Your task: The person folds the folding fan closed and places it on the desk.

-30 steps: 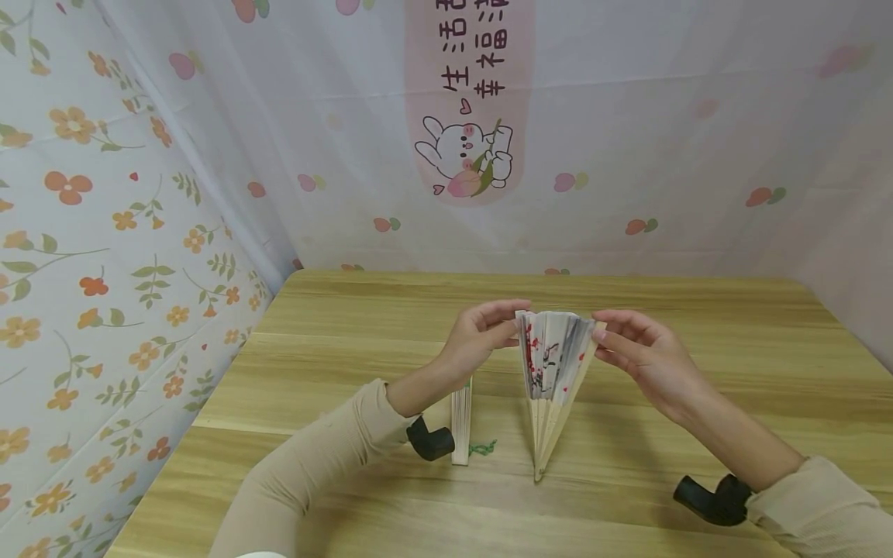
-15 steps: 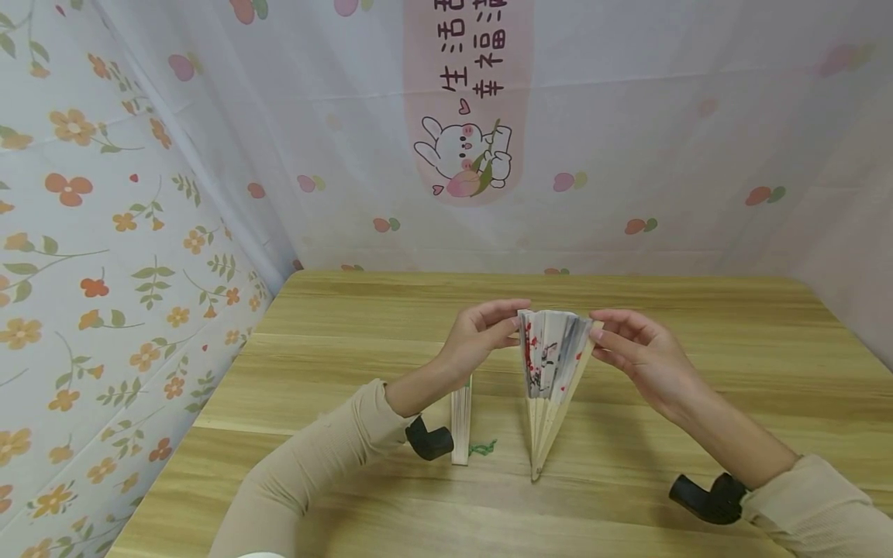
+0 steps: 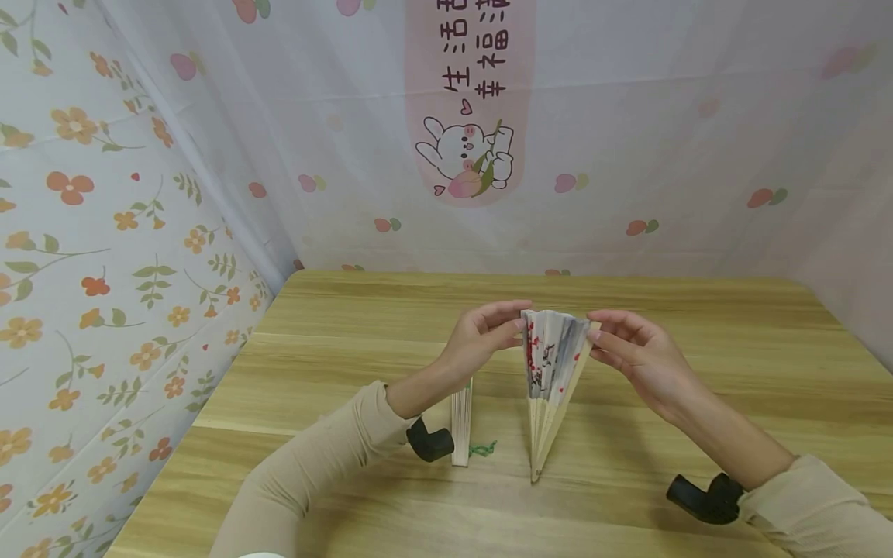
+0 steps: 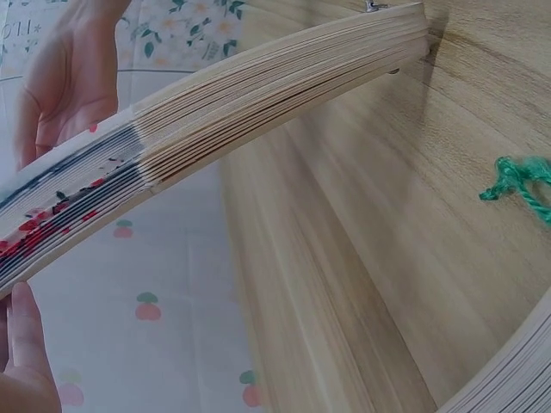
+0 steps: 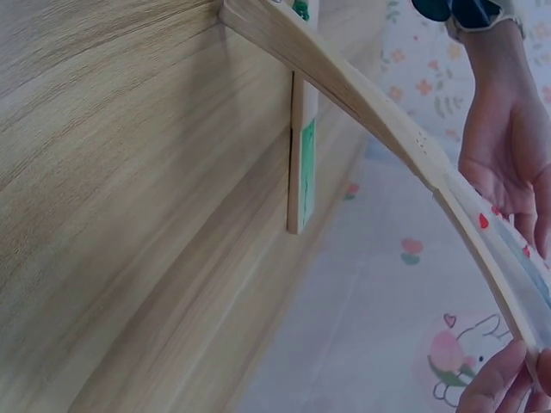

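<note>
A folding fan (image 3: 551,356) with pale wooden ribs and a grey-white leaf printed with red blossoms stands partly spread, its pivot end low and toward me. My left hand (image 3: 481,333) pinches the top of its left edge. At the top of the right edge, my right hand (image 3: 642,356) grips the outer rib between thumb and fingers. In the left wrist view the fan's ribs (image 4: 284,95) lie close together, fanning slightly. A second folding fan (image 3: 461,426), closed, lies on the table under my left forearm, with a green tassel (image 3: 483,448) beside it.
The wooden table (image 3: 335,310) reaches back to a white printed curtain (image 3: 628,139). A flowered curtain (image 3: 105,310) hangs on the left. Black wrist-mounted pieces (image 3: 706,497) stick out from both sleeves, the left one close to the closed fan.
The right hand has moved slightly left, bringing the fan's right edge inward, so the fan is a little narrower. The left hand has barely moved; the closed fan lies where it was.
</note>
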A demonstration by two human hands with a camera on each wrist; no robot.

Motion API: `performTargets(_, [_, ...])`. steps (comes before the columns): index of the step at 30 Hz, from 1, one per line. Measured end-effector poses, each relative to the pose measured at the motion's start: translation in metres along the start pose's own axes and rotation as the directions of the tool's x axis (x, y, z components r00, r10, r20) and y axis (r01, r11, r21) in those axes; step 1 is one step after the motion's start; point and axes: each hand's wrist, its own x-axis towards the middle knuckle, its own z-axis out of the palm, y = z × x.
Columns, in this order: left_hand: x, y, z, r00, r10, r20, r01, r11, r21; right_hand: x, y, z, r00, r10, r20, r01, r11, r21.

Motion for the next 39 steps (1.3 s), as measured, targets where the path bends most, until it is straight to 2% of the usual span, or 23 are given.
performTargets(12, [-0.0021,0.0013,0.0034,1.000,-0.013,0.001,0.013,0.999,0.045,0.0009,0.0008,0.0055,1.000,0.015,-0.002,-0.015,1.000,-0.014])
performTargets(22, [-0.0018,-0.0007,0.0051,1.000,0.013,0.022,-0.014,0.999,0.043,0.0019,0.0018,0.0076,0.999,0.041,-0.004,-0.041,0.999,-0.024])
performTargets(39, [-0.0023,0.0005,0.0062,1.000,-0.016,-0.025,0.017,0.999,0.035,-0.0008,-0.0007,0.0097,0.999,0.029,0.040,-0.028,0.999,-0.033])
